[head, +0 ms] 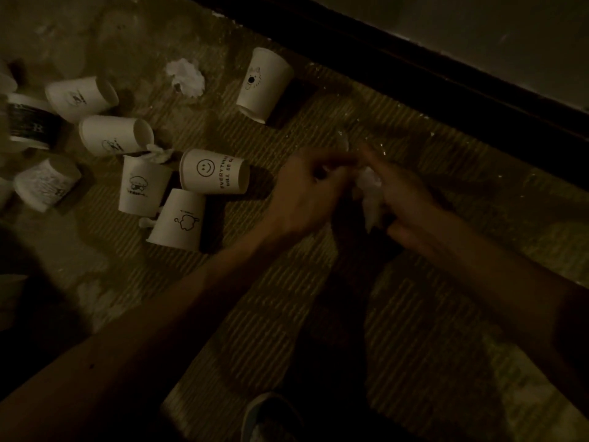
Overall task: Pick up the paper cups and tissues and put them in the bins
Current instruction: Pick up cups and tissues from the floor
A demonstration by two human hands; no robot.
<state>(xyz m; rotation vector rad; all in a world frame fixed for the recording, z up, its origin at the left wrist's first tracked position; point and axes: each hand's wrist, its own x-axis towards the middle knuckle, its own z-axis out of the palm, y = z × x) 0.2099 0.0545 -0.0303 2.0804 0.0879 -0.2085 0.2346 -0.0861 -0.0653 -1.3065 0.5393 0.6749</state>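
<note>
Item: white tissue [369, 194], held over the floor [414, 314] between both hands | right grip [403, 193]: fingers closed round the tissue | left grip [314, 189]: fingers curled at its edge, blurred, hold cannot be told | loose on floor: crumpled tissue [185, 77]; smiley cup [214, 171] on its side among paper cups [113, 135] at left; inverted cup [263, 84] apart.

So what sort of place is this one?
Likely an indoor floor by a wall, dimly lit: a ribbed mat beside patchy bare flooring, dark skirting along the wall, paper cups scattered about.
</note>
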